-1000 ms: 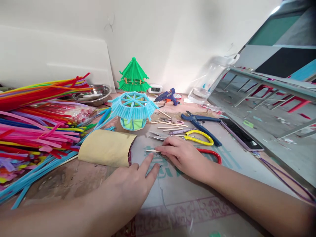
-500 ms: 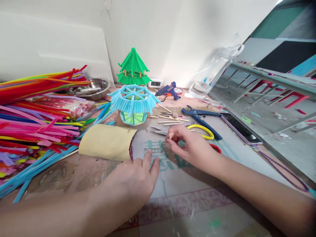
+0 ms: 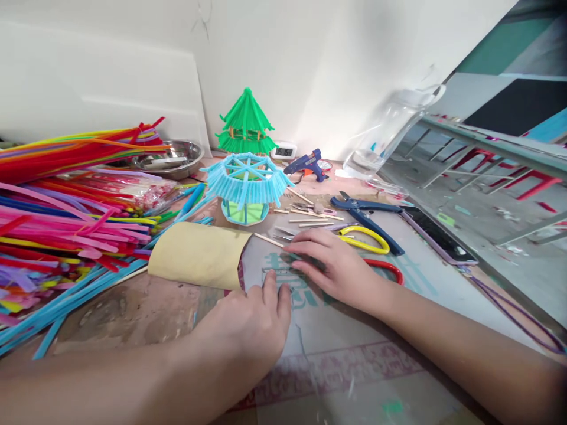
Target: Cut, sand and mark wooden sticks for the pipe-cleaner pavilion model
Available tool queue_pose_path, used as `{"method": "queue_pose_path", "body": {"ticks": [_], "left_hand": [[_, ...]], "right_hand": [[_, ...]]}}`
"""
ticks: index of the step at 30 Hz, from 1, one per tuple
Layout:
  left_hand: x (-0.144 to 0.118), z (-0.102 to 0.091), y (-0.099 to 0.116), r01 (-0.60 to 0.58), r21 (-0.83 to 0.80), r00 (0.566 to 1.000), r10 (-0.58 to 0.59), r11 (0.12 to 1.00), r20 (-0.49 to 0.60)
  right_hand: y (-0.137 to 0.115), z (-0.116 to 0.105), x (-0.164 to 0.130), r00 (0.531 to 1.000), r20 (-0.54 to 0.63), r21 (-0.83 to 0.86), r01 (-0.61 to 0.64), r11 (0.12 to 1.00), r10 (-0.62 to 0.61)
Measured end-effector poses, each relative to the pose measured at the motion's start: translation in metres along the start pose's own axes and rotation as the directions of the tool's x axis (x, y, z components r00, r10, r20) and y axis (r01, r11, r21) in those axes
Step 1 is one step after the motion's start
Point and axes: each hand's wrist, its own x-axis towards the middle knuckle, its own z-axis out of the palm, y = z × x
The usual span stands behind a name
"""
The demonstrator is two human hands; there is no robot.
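My left hand (image 3: 250,321) rests on the plastic-covered tabletop, its index finger stretched to a short clear strip with ruler-like marks (image 3: 268,274). Its other fingers curl under and are partly hidden. My right hand (image 3: 334,265) is low over the same sheet, fingertips at the right end of a thin wooden stick (image 3: 268,240). That stick points left toward the curved yellowish sheet (image 3: 197,255). Just behind the right hand lie scissors with yellow and red handles (image 3: 364,237), blades partly covered. A blue-roofed pipe-cleaner model (image 3: 246,189) stands beyond.
Pipe cleaners in many colours (image 3: 66,236) are heaped at left beside a metal bowl (image 3: 188,159). Behind are a green pipe-cleaner roof (image 3: 246,121), a glue gun (image 3: 308,165) and a clear jug (image 3: 376,141). Cut sticks (image 3: 308,221), blue pliers (image 3: 370,218) and a phone (image 3: 438,234) lie right.
The wooden stick, earlier seen end-on in my right fingers' pinch, now extends left from the fingertips. My right hand has lowered and its fingers have spread. My left hand stays nearly in place.
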Motion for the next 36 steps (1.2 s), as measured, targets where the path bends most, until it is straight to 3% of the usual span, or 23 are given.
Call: {"method": "queue_pose_path", "body": {"ticks": [4, 7, 9, 14, 19, 21, 24, 28, 30, 33, 36], "left_hand": [[-0.001, 0.004, 0.0, -0.001, 0.003, 0.998, 0.001, 1.0, -0.064], [-0.001, 0.009, 0.0, 0.007, 0.017, 0.99, -0.005, 1.0, -0.143], [-0.001, 0.011, 0.0, 0.007, 0.02, 0.986, -0.003, 1.0, -0.168], [-0.002, 0.013, 0.001, -0.001, 0.02, 0.99, 0.004, 1.0, -0.139], [-0.003, 0.004, 0.002, -0.003, 0.05, 0.999, 0.006, 0.999, -0.052], [-0.003, 0.001, 0.003, -0.009, 0.057, 1.0, 0.01, 0.998, -0.017], [-0.002, 0.002, 0.004, -0.006, 0.06, 1.0, 0.006, 0.998, -0.008], [-0.002, 0.005, 0.003, -0.006, 0.037, 1.0, 0.007, 0.999, -0.007], [-0.001, 0.004, 0.001, -0.002, 0.015, 1.0, 0.001, 1.0, 0.022], [0.004, 0.002, -0.002, 0.021, -0.036, 0.997, -0.018, 0.999, 0.077], [0.008, 0.0, -0.004, 0.051, -0.064, 0.993, -0.044, 0.997, 0.114]], "right_hand": [[0.003, 0.003, -0.003, 0.998, -0.009, -0.143, -0.057, 0.988, 0.056], [0.008, -0.001, -0.004, 0.991, -0.064, -0.33, -0.129, 0.935, 0.114], [0.011, -0.006, -0.004, 0.992, -0.03, -0.421, -0.123, 0.899, 0.122], [0.014, -0.012, -0.001, 0.99, 0.023, -0.551, -0.105, 0.828, 0.141], [0.016, -0.008, 0.008, 0.993, 0.081, -0.69, -0.006, 0.723, 0.085], [0.014, -0.008, 0.008, 0.994, 0.085, -0.706, 0.007, 0.708, 0.075], [0.003, -0.013, 0.004, 0.991, 0.083, -0.656, -0.026, 0.754, 0.106], [-0.006, -0.036, -0.005, 0.988, 0.074, -0.582, -0.069, 0.811, 0.137], [0.005, -0.055, -0.007, 0.982, 0.0, -0.565, -0.154, 0.81, 0.187], [0.044, -0.081, -0.006, 0.95, -0.1, -0.548, -0.302, 0.78, 0.297], [0.09, -0.088, -0.008, 0.909, -0.08, -0.56, -0.381, 0.736, 0.409]]}}
